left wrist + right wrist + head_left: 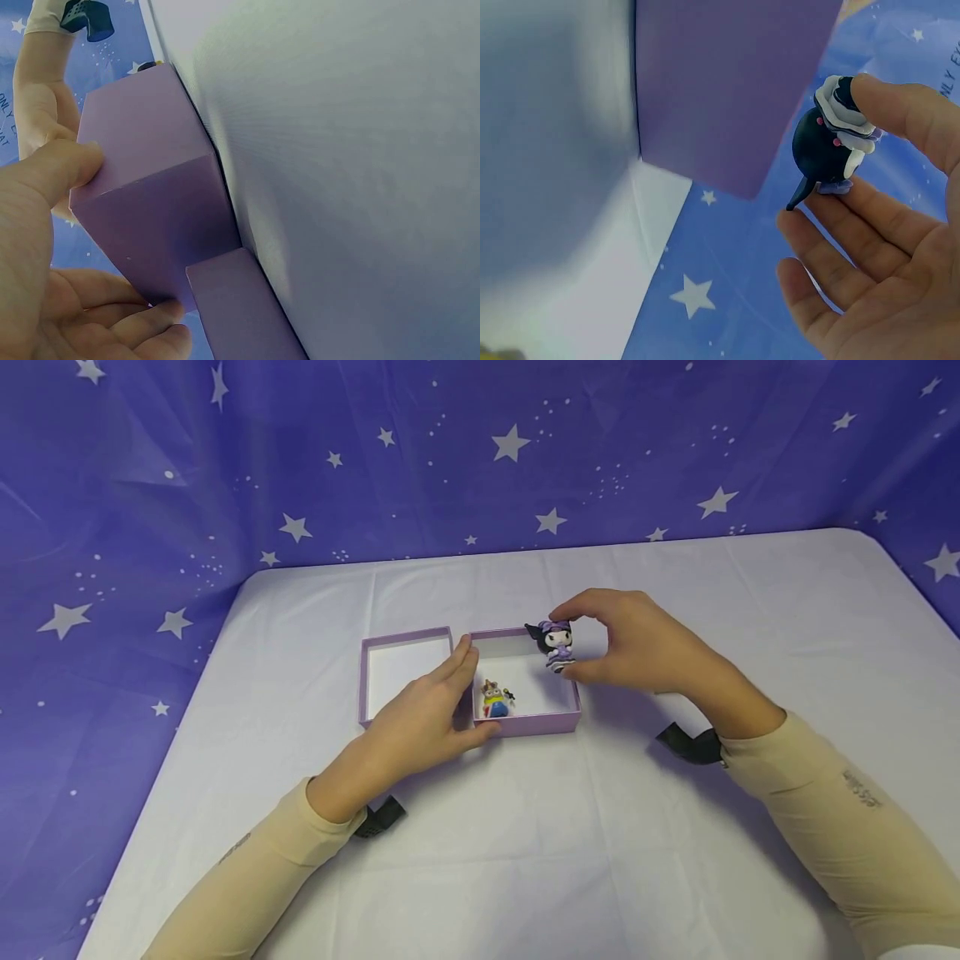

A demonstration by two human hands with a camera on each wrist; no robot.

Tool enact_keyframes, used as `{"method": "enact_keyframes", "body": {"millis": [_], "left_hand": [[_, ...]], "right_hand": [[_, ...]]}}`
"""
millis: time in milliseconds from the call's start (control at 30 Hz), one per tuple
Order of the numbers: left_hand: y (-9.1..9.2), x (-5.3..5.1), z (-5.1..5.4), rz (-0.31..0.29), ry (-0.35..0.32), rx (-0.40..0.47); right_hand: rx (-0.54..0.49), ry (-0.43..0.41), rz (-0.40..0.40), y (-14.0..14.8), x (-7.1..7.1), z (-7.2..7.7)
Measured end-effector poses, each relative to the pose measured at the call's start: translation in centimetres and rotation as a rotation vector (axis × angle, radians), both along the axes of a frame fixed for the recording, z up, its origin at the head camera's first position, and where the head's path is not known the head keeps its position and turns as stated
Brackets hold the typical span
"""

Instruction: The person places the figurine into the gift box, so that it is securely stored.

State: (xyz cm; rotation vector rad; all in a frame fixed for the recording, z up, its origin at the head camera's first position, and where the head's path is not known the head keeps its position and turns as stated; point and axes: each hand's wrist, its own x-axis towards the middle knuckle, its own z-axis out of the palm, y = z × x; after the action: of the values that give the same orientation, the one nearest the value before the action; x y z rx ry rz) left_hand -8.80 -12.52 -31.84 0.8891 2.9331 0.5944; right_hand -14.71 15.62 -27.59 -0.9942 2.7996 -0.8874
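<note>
While your right grip [637,647] pinches the figurine [559,646] top and bottom above the right end of the box [534,725], your left grip [420,718] clasps the box; the figurine looks light, stiff, smooth, so spare its thin ear [534,632].

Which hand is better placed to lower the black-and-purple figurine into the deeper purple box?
Probably the right hand: it pinches the figurine by the right side of the deeper box, while the left hand grips its left end.
</note>
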Motion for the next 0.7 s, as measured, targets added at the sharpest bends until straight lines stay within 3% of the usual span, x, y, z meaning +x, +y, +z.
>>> {"method": "enact_keyframes", "body": {"millis": [300,700], "left_hand": [[0.0,0.0,0.0,-0.002,0.005,-0.002],[0.0,-0.1,-0.1,-0.005,0.012,-0.003]], "right_hand": [[0.005,-0.009,0.044,-1.9,0.2,-1.2],[0.125,0.033,0.044,-4.2,0.1,-2.7]]}}
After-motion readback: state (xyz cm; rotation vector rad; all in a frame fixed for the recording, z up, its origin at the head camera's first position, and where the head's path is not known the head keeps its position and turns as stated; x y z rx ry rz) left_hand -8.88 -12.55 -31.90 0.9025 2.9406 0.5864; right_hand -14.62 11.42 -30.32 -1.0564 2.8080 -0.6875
